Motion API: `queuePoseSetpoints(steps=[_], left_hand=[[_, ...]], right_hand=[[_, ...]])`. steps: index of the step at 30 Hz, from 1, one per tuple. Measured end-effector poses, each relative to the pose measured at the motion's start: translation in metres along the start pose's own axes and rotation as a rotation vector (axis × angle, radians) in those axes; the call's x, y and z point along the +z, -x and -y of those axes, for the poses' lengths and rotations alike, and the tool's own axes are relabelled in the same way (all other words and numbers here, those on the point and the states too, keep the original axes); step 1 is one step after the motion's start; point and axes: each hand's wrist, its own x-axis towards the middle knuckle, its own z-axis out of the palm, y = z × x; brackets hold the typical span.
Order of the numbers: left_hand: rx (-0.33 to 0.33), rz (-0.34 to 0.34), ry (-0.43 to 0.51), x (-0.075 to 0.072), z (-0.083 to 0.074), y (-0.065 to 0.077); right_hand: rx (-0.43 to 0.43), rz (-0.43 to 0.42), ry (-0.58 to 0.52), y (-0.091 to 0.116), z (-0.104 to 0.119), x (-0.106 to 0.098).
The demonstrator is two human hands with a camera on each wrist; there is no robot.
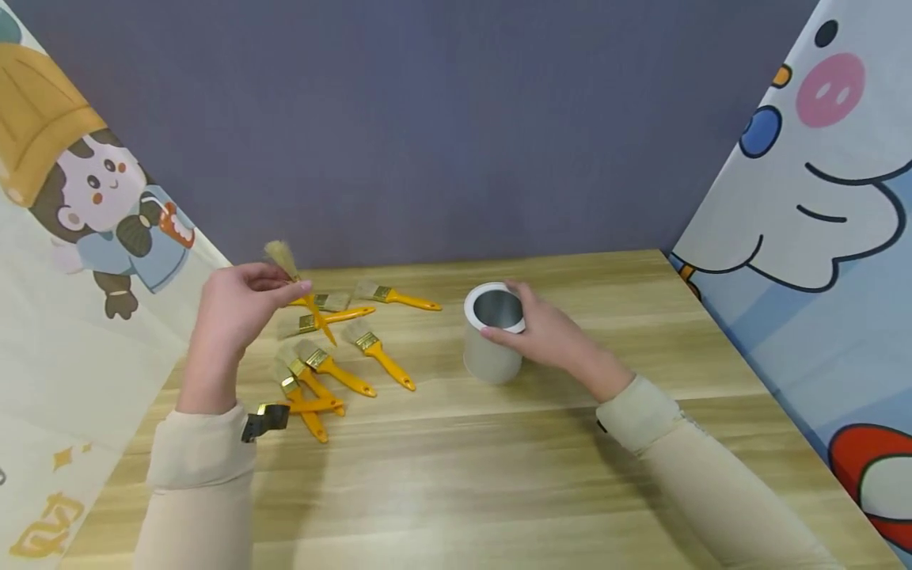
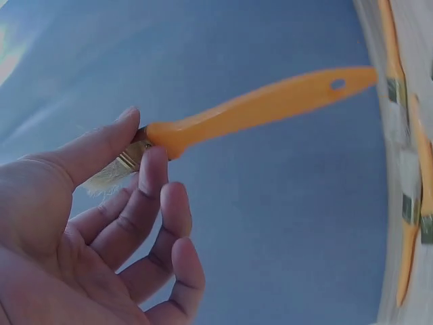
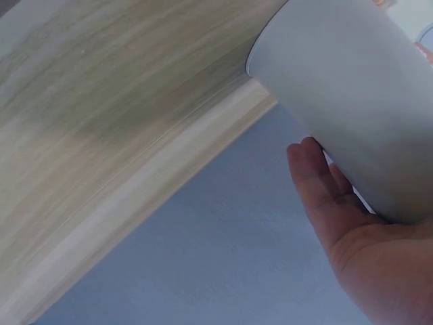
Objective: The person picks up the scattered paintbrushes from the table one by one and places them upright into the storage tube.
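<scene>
My left hand [image 1: 245,307] pinches a paintbrush [image 2: 257,105] with a yellow handle at its metal band, between thumb and fingertips. Its pale bristles point up and its handle slants down over other brushes on the table. On the right, my right hand [image 1: 547,331] grips a white, open-topped can [image 1: 492,360] near its rim, thumb on the near side and fingers round the far side. The can stands upright on the table, and its grey inside shows no brush. In the right wrist view, fingers [image 3: 318,183] lie along the can's side; the thumb is hidden.
Several yellow-handled brushes lie at the left of the wooden table [image 1: 442,491], some crossing; among them one brush [image 1: 385,364] is nearest the can. A grey-blue panel [image 1: 442,134] stands behind, with printed cartoon panels at both sides.
</scene>
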Motion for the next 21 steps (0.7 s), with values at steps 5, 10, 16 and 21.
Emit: queuePoseSetpoints(steps=[5, 10, 16, 21], left_hand=[[0.001, 0.056, 0.05, 0.002, -0.01, 0.002], [-0.001, 0.079, 0.037, 0.005, -0.012, 0.003], [0.021, 0.138, 0.078, 0.008, -0.023, 0.003], [0.033, 0.183, 0.137, 0.011, -0.041, 0.0]], right_hand=[[0.007, -0.001, -0.001, 0.0, 0.001, -0.002], [0.016, -0.004, -0.015, 0.002, 0.002, -0.002], [0.011, 0.0, -0.021, 0.001, 0.002, -0.002], [-0.002, -0.013, -0.022, -0.001, 0.001, -0.001]])
